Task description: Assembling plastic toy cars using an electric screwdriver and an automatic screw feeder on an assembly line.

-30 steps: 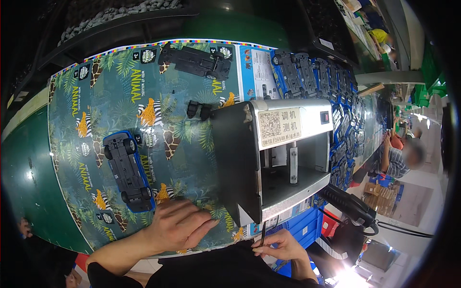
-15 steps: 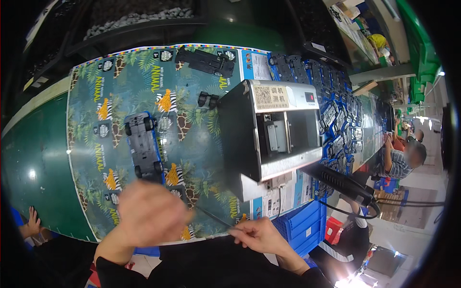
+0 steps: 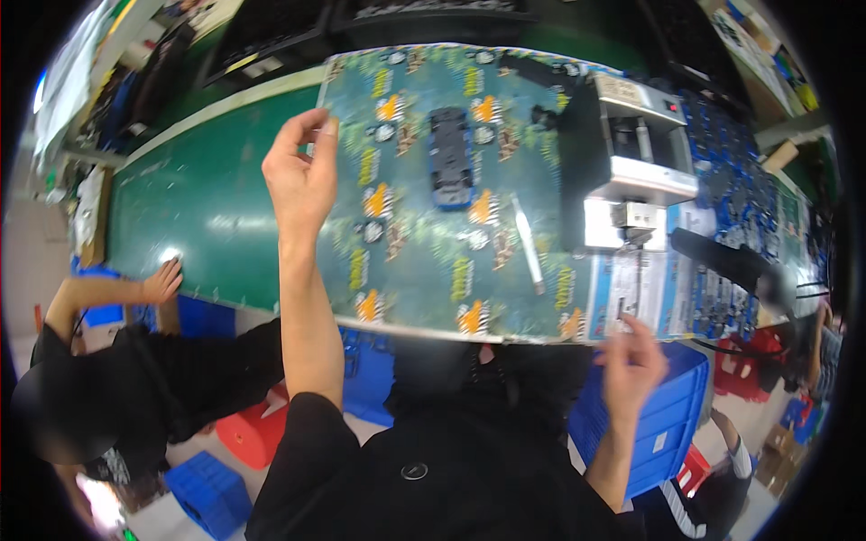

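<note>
My left hand (image 3: 302, 167) is raised over the left edge of the printed mat (image 3: 419, 261). Its thumb and forefinger are pinched together; whatever they hold, if anything, is too small to make out. Smeared by motion, my right hand (image 3: 631, 361) hovers at the table's front edge beside a blue crate, and its grip is unclear. A blue toy car (image 3: 451, 158) lies wheels-up on the mat between my hands. To the car's right rests a slim, pale, stick-like tool (image 3: 527, 243), touched by neither hand.
A metal box-shaped machine (image 3: 645, 171) stands at the right, with a black handheld tool (image 3: 722, 261) near it. Several blue-and-black car parts (image 3: 731, 153) fill the table beyond. The blue crate (image 3: 640, 433) sits below the edge. Another person's hand (image 3: 162, 281) rests on the green table at left.
The view has shifted. My left hand has moved from the car's near end up and left. The thin dark rod at my right fingers no longer shows; a pale tool now lies on the mat.
</note>
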The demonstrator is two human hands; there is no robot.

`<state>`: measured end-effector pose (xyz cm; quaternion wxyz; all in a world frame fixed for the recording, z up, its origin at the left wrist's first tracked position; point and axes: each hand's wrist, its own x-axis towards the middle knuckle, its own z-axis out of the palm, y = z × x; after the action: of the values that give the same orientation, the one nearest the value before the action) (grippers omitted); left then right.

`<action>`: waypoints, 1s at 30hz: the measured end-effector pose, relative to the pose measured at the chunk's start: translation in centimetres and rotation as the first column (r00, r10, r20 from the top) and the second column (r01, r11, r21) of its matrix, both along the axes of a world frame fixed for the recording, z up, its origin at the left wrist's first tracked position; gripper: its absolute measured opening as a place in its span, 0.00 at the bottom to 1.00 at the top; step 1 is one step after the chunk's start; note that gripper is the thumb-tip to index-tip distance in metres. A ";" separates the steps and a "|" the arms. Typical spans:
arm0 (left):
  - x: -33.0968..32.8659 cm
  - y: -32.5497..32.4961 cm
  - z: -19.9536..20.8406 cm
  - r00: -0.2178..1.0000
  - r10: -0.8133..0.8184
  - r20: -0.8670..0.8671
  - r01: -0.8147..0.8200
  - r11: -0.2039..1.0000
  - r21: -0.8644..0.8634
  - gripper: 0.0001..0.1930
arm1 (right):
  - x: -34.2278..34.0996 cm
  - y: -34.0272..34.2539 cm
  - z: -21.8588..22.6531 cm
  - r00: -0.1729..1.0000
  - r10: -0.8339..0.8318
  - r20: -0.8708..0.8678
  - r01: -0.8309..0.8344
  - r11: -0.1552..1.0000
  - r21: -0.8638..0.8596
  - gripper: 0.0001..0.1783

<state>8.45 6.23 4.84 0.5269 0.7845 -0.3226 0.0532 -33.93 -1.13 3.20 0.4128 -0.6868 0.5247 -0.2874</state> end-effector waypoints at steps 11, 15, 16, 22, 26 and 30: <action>0.9 18.6 -4.7 0.992 0.118 -0.037 -0.111 0.980 0.167 0.09 | -9.9 -7.1 -0.2 0.905 -0.283 0.318 0.403 0.809 -0.427 0.23; -4.9 16.9 -4.7 0.986 -0.112 -0.122 0.140 0.955 0.261 0.10 | -7.8 -8.8 0.3 0.928 -0.182 0.327 0.319 0.841 -0.437 0.29; -6.2 16.5 -4.0 0.980 -0.177 -0.093 0.197 0.931 0.308 0.10 | -7.6 -9.0 0.8 0.925 -0.162 0.345 0.314 0.836 -0.450 0.31; -8.2 15.6 -5.5 0.902 -0.384 0.198 0.284 0.872 0.399 0.09 | -7.8 -13.2 2.2 0.893 -0.048 0.448 0.286 0.829 -0.480 0.33; -8.9 16.7 -5.2 0.935 -0.321 0.153 0.238 0.884 0.402 0.05 | -2.1 -14.9 4.5 0.818 0.129 0.560 0.261 0.785 -0.562 0.36; -8.7 16.0 -5.9 0.910 -0.371 0.185 0.265 0.864 0.428 0.05 | -1.0 -15.6 5.5 0.735 0.188 0.652 0.200 0.858 -0.473 0.30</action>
<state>-0.26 22.24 -1.02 0.3126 0.7956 -0.5190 0.0018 -34.89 -16.72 8.67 0.3755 -0.6165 0.2435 -0.6478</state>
